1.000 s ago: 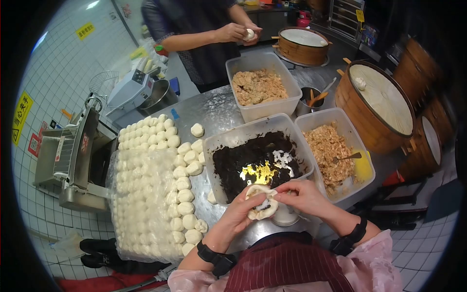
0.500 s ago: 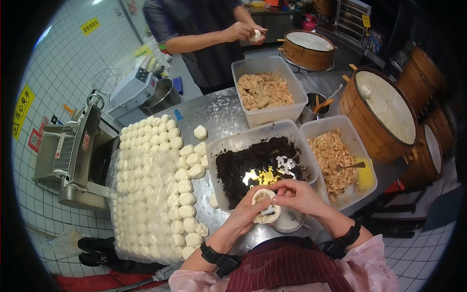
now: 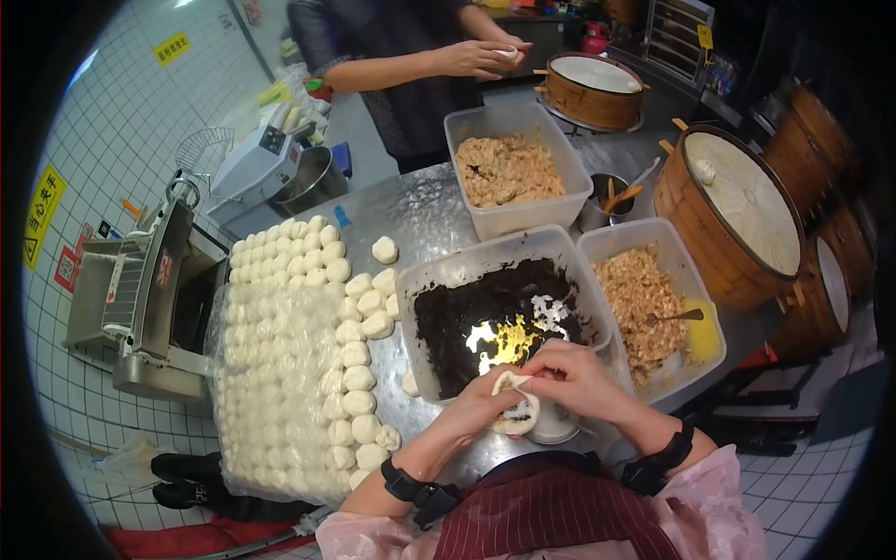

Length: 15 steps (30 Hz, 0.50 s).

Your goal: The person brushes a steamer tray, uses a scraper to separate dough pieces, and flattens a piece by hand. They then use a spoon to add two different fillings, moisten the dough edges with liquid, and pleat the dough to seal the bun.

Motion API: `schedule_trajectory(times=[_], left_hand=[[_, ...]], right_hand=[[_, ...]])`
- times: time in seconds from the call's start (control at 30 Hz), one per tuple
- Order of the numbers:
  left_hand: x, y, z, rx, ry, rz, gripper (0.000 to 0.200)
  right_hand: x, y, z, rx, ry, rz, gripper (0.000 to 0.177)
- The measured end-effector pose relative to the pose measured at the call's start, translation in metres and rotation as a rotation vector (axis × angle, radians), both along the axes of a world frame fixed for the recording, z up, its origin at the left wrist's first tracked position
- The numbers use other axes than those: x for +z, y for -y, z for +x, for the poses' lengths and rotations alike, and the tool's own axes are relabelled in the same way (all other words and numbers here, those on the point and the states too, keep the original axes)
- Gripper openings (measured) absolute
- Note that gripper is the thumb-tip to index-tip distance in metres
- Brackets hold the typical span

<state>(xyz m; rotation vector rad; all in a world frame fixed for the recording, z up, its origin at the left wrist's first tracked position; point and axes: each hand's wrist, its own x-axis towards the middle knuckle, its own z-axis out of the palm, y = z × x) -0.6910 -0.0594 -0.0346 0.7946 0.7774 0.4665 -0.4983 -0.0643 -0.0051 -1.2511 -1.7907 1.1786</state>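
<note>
Close to my apron, my left hand [image 3: 467, 409] cups a filled dough wrapper [image 3: 519, 416], a bun with dark and white filling showing in its open middle. At the wrapper's top edge, my right hand [image 3: 574, 375] pinches a fold of dough between thumb and finger. Both hands are over the near edge of a plastic tub [image 3: 417, 359] of dark paste [image 3: 448, 313], which also holds some white and yellow patches. Below the wrapper, a small round pale dish or lid [image 3: 553, 427] is partly covered by my hands.
Rows of dough balls [image 3: 359, 378] lie at left, many under plastic film [image 3: 271, 373]. Tubs of meat filling [image 3: 509, 173] and reddish filling with a spoon [image 3: 644, 299] stand behind and right. Bamboo steamers [image 3: 737, 215] line the right. Across the table, a co-worker's hands [image 3: 481, 58] hold dough.
My right fingers have gathered the wrapper's upper rim into a fold, and its opening looks narrower. The co-worker's hands have shifted slightly right and flattened around their dough.
</note>
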Motion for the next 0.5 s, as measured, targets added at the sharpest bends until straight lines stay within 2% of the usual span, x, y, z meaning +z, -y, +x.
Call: schedule_trajectory(times=[0.07,0.13,0.23,0.33,0.37,0.43,0.5], left_hand=[[0.003,-0.003,0.0,-0.023,-0.028,0.006,0.028],[0.001,-0.003,0.0,-0.047,-0.052,0.012,0.031],[-0.006,-0.008,-0.004,-0.095,-0.123,0.146,0.04],[0.017,-0.013,-0.01,0.086,0.147,-0.146,0.048],[0.017,-0.013,-0.015,0.085,0.147,-0.146,0.048],[0.017,-0.015,-0.024,0.075,0.381,-0.383,0.048],[0.012,-0.011,-0.019,0.081,0.382,-0.371,0.044]], right_hand=[[0.003,-0.001,0.0,0.06,0.046,0.049,0.025],[0.005,-0.002,-0.004,-0.02,-0.031,-0.053,0.024],[-0.008,-0.005,-0.006,0.005,-0.067,-0.033,0.023],[-0.005,-0.005,0.001,-0.074,-0.131,-0.116,0.023],[-0.006,-0.005,0.002,-0.075,-0.131,-0.116,0.023],[-0.01,-0.007,0.006,-0.182,-0.295,-0.262,0.018],[-0.016,-0.008,0.006,-0.197,-0.301,-0.264,0.022]])
